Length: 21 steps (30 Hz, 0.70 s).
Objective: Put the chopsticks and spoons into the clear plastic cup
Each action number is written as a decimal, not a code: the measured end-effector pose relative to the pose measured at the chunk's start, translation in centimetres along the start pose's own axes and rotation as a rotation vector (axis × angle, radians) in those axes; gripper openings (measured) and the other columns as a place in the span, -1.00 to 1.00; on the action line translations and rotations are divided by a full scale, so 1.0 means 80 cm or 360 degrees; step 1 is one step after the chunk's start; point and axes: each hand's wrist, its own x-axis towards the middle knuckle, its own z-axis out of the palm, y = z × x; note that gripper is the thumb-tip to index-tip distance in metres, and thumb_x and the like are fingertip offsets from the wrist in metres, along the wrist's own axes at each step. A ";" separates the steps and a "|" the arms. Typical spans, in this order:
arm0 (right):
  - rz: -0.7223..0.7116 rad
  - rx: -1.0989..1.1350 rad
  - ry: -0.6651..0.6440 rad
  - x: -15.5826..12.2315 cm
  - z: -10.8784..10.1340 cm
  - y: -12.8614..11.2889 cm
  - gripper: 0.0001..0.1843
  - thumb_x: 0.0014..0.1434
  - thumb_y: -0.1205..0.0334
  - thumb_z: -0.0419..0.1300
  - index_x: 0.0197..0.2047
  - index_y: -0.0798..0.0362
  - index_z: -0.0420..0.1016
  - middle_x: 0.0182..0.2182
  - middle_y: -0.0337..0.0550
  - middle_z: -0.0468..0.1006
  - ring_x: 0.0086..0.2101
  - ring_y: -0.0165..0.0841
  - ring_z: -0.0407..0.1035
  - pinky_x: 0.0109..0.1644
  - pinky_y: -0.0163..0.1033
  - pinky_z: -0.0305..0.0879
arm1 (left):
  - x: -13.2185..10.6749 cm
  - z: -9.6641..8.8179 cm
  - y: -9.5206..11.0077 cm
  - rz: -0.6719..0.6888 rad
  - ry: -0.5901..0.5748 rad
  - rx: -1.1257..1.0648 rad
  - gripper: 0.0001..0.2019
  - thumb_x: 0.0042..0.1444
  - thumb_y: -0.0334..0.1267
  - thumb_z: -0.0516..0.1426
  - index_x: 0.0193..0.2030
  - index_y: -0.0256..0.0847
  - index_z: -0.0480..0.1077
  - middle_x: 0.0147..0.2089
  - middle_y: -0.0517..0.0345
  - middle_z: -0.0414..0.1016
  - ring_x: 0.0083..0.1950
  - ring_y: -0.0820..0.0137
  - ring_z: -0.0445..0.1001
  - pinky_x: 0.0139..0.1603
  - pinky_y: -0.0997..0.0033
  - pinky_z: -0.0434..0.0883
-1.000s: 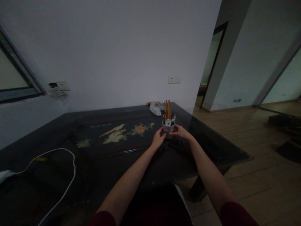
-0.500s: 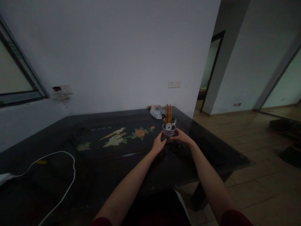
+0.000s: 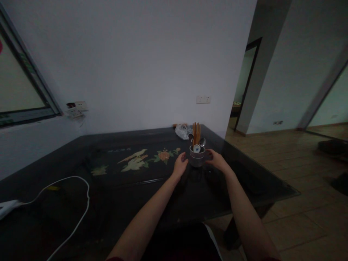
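A grey utensil pot (image 3: 197, 159) stands upright on the dark table (image 3: 163, 195), right of the flower picture. Several wooden chopsticks (image 3: 196, 133) rise out of it. Metal spoons (image 3: 202, 142) lean at its sides, and a white spoon with a blue mark (image 3: 197, 148) shows at the front rim. My left hand (image 3: 180, 165) is beside the pot on its left, fingers apart, with a gap between. On the other side my right hand (image 3: 216, 160) is open close to the pot, its fingers curved toward it. Neither hand holds anything.
Behind the pot lies a clear plastic bag (image 3: 182, 131) near the wall. A white cable (image 3: 88, 195) curves across the table's left part to a white power strip (image 3: 8, 207). A wall socket (image 3: 203, 99) is above the far edge. The table's right edge borders the tiled floor.
Both hands have let go of the utensil pot and moved apart, left hand to the left, right hand to the right. The pot stays standing on the table. The view has shifted slightly.
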 end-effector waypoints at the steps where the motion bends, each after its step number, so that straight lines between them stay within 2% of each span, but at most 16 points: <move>1: 0.0047 -0.0165 0.0131 -0.010 -0.007 -0.007 -0.47 -0.11 0.35 0.31 0.00 0.05 0.41 -0.15 -0.02 0.53 -0.19 -0.21 0.44 -0.08 -0.06 0.35 | 0.001 -0.004 0.009 -0.0026 0.0010 -0.0046 -0.60 -0.05 -0.51 0.14 0.00 -0.28 0.40 0.14 -0.13 0.40 0.17 0.23 0.37 0.25 0.13 0.21; 3: 0.0102 -0.0295 0.0365 -0.033 -0.022 -0.025 -0.67 0.02 0.26 0.23 -0.08 0.02 0.46 -0.20 -0.04 0.54 -0.21 -0.19 0.44 -0.14 -0.07 0.34 | -0.001 -0.016 0.029 0.0006 0.0006 -0.0101 -0.67 -0.01 -0.49 0.13 -0.05 -0.30 0.42 0.10 -0.15 0.43 0.12 0.27 0.41 0.23 0.15 0.23; 5: 0.0039 -0.0156 0.0505 -0.057 -0.030 -0.050 -0.75 0.09 0.17 0.18 -0.13 0.01 0.47 -0.26 -0.08 0.56 -0.26 -0.23 0.44 -0.16 -0.11 0.34 | -0.007 -0.035 0.048 0.0107 -0.0008 -0.0129 -0.70 0.00 -0.45 0.14 -0.08 -0.27 0.43 0.07 -0.10 0.46 0.11 0.29 0.42 0.24 0.16 0.22; 6: -0.0043 -0.0004 0.0524 -0.067 -0.030 -0.065 -0.76 0.11 0.14 0.16 -0.16 0.03 0.47 -0.26 -0.08 0.56 -0.27 -0.24 0.44 -0.15 -0.12 0.34 | -0.011 -0.045 0.057 0.0132 -0.0005 -0.0138 -0.71 0.01 -0.42 0.15 -0.08 -0.26 0.44 0.07 -0.09 0.46 0.12 0.29 0.41 0.25 0.15 0.20; 8: -0.0227 0.0374 0.0428 -0.079 -0.019 -0.099 -0.70 0.14 0.05 0.13 -0.14 0.06 0.46 -0.21 -0.04 0.55 -0.20 -0.24 0.43 -0.12 -0.15 0.34 | -0.022 -0.068 0.069 0.0109 0.0010 -0.0159 -0.70 0.03 -0.35 0.16 -0.05 -0.23 0.44 0.10 -0.09 0.44 0.15 0.26 0.38 0.26 0.15 0.18; 11: -0.0408 0.0806 0.0060 -0.077 0.026 -0.151 -0.58 0.16 -0.01 0.11 0.00 0.05 0.40 -0.02 0.00 0.47 -0.05 -0.23 0.38 -0.04 -0.14 0.33 | -0.035 -0.097 0.075 0.0028 0.0036 -0.0249 -0.62 0.07 -0.19 0.17 0.06 -0.14 0.39 0.19 -0.06 0.36 0.23 0.23 0.30 0.29 0.17 0.13; 14: -0.0628 0.0945 -0.0434 -0.059 0.091 -0.189 -0.42 0.13 -0.03 0.15 0.19 -0.03 0.25 0.19 -0.04 0.27 0.13 -0.24 0.22 0.12 -0.10 0.24 | -0.042 -0.111 0.065 0.0021 0.0067 -0.0441 -0.50 0.13 -0.05 0.11 0.21 -0.07 0.24 0.27 -0.03 0.26 0.28 0.25 0.23 0.29 0.20 0.14; 18: -0.0716 0.1018 -0.0551 -0.039 0.168 -0.202 -0.27 0.11 -0.21 0.10 0.26 -0.02 0.18 0.26 0.00 0.15 0.25 -0.20 0.01 0.32 -0.01 -0.12 | -0.043 -0.116 0.046 0.0084 0.0169 -0.0611 -0.42 0.20 -0.01 0.00 0.34 -0.07 0.03 0.39 0.04 0.03 0.34 0.31 0.12 0.29 0.31 0.14; 21: -0.0683 0.1063 -0.0565 -0.041 0.197 -0.194 -0.20 0.12 -0.33 -0.02 0.30 -0.05 0.11 0.32 -0.04 0.03 0.31 -0.20 -0.16 0.36 0.01 -0.28 | -0.046 -0.121 0.041 -0.0004 0.0189 -0.0599 -0.40 0.21 0.02 -0.03 0.36 0.06 -0.06 0.41 0.16 -0.02 0.33 0.34 0.13 0.26 0.35 0.19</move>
